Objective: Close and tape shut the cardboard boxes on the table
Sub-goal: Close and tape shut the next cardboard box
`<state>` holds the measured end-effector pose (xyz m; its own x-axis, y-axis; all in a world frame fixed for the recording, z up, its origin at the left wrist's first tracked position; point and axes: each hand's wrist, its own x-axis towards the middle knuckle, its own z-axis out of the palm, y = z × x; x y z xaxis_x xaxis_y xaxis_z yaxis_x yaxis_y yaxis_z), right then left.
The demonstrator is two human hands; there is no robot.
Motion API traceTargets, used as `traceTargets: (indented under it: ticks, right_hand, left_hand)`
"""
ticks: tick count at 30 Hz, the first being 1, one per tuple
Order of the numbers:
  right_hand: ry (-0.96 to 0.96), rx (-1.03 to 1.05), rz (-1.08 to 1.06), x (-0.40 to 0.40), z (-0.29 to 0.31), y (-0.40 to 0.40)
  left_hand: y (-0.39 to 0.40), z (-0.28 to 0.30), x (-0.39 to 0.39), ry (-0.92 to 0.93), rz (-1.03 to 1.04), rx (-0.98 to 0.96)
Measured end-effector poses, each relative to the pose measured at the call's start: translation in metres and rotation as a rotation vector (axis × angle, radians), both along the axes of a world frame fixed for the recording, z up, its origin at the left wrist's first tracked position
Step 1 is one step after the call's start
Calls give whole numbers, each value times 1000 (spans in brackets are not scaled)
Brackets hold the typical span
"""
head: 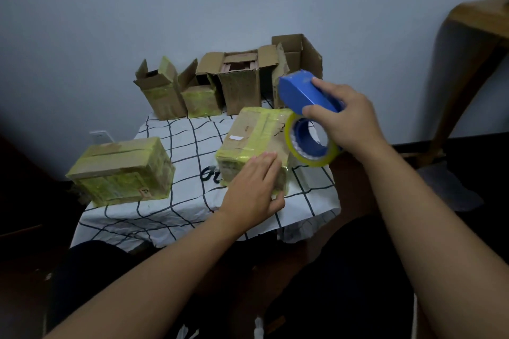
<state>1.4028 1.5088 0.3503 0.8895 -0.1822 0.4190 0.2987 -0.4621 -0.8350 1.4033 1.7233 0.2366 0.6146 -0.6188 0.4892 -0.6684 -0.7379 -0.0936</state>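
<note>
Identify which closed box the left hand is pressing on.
The closed box at the table's centre right, beside the tape dispenser. The left hand lies flat on its near corner; the other closed box sits untouched at the left edge.

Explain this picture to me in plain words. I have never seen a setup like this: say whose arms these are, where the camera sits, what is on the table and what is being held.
There is no machine here. One wide-angle camera sits on a person's head and looks forward and down, so the two bare arms are the person's own.

The right hand grips a blue tape dispenser carrying a roll of yellowish tape, held in the air beside a closed, taped box. The left hand rests flat on that box's near corner, fingers straight.

The table has a white cloth with dark grid lines. A second taped box sits to the left. Along the wall stand several open boxes with their flaps up, not yet closed.
</note>
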Motion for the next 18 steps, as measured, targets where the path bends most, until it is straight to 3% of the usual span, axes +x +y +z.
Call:
traceTargets:
  ticks: [14, 18]
  right_hand:
    - [-17, -108, -15, 50, -2, 54]
    - [20, -109, -3, 54, -5, 63]
  left_hand:
    - [-1, -27, -7, 34, -7, -170]
    - [11, -16, -8, 97, 55, -466]
